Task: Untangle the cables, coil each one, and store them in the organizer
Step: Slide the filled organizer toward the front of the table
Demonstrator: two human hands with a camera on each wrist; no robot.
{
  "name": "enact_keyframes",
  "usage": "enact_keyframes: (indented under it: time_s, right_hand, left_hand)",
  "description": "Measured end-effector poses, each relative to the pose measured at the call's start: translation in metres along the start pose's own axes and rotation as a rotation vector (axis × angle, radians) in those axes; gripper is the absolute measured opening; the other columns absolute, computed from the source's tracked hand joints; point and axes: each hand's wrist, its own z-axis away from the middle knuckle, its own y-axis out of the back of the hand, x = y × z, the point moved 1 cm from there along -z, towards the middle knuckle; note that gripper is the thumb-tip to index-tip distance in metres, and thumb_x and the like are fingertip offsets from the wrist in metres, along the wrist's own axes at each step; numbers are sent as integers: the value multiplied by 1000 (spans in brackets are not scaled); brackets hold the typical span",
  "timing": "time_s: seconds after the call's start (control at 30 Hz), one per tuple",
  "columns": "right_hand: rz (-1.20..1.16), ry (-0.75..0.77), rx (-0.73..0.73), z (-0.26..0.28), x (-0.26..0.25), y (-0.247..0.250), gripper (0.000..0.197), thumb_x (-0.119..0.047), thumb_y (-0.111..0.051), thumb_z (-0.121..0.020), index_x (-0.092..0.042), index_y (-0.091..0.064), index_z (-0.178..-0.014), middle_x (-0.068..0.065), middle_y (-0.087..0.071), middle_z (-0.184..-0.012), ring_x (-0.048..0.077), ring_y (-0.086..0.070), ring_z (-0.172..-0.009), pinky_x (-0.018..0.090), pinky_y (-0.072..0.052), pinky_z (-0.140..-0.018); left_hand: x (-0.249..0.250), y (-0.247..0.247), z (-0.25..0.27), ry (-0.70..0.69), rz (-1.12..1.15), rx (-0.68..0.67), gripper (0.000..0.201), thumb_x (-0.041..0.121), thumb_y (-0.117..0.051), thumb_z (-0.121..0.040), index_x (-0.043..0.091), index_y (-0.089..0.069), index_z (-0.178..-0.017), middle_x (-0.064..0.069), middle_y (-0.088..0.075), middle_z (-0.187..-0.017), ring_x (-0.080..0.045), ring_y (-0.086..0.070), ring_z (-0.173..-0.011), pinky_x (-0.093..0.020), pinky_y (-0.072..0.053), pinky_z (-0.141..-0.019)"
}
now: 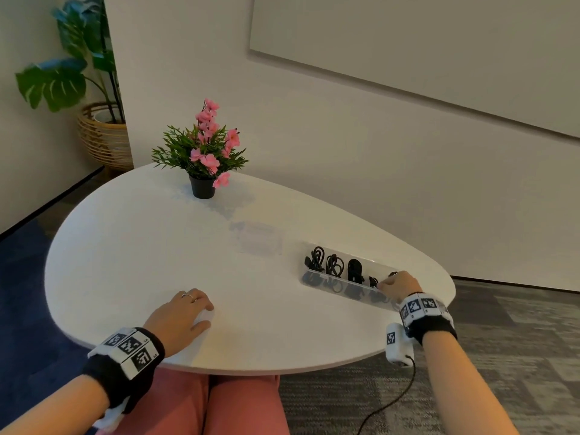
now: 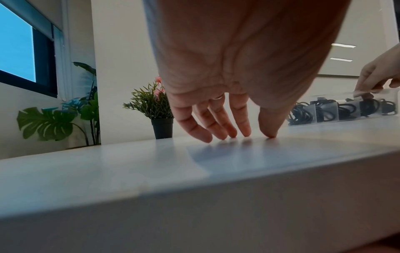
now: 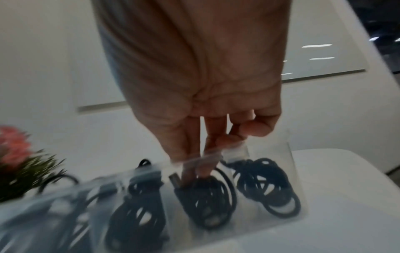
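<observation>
A clear plastic organizer (image 1: 340, 280) lies on the right side of the white table (image 1: 141, 262). Its compartments hold several coiled black cables (image 1: 332, 265). My right hand (image 1: 384, 284) is at its near right end. In the right wrist view, the thumb and first fingers of my right hand (image 3: 192, 164) reach into the second compartment from the end. They pinch the top of a coiled cable (image 3: 205, 196) beside its plug. Another coil (image 3: 266, 184) fills the end compartment. My left hand (image 1: 208, 315) holds nothing, and its fingertips (image 2: 246, 133) rest on the table.
A small pot of pink flowers (image 1: 204, 152) stands at the table's far edge. A faint clear rectangular piece (image 1: 257, 243) lies left of the organizer. A large plant in a wicker basket (image 1: 103, 136) stands on the floor at far left. The table's near edge (image 1: 251, 368) is by my knees.
</observation>
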Motion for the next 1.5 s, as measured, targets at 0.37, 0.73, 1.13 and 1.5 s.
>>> enact_keyframes:
  time_s: [0.37, 0.73, 1.13, 1.5]
  right_hand:
    - [19, 362, 170, 59, -21, -62, 21, -25, -59, -90, -16, -72, -103, 8, -56, -106, 30, -50, -102, 36, -39, -88]
    - [-338, 517, -13, 110, -95, -65, 24, -25, -69, -83, -15, -72, -105, -3, -70, -98, -4, -58, -78, -1, -40, -64]
    - [-843, -35, -285, 55, -105, -53, 37, -39, -58, -89, -11, -53, -111, 7, -61, -115, 18, -62, -94, 30, -44, -71]
    - [-858, 265, -186, 85, -84, -35, 55, -56, -39, -92, -17, -76, -81, -5, -69, -109, 15, -56, -108, 40, -37, -96]
  left_hand:
    - [-5, 4, 0, -21, 4, -39, 28, 41, -45, -94, 33, -48, -121, 16, -40, -129, -5, -41, -115, -23, -43, -92]
    - [-8, 27, 17, 142, 324, 107, 47, 43, -31, -97, 16, -40, -135, -2, -44, -133, -10, -51, -105, -25, -40, -93]
    - [-18, 29, 19, -42, 256, 155, 98, 90, -9, -66, 33, -33, -141, 13, -22, -150, -10, -36, -131, -27, -33, -107]
    - [-3, 49, 18, 44, 352, 271, 93, 54, -62, -79, 19, -9, -148, 2, -14, -152, -9, -35, -130, -31, -39, -103]
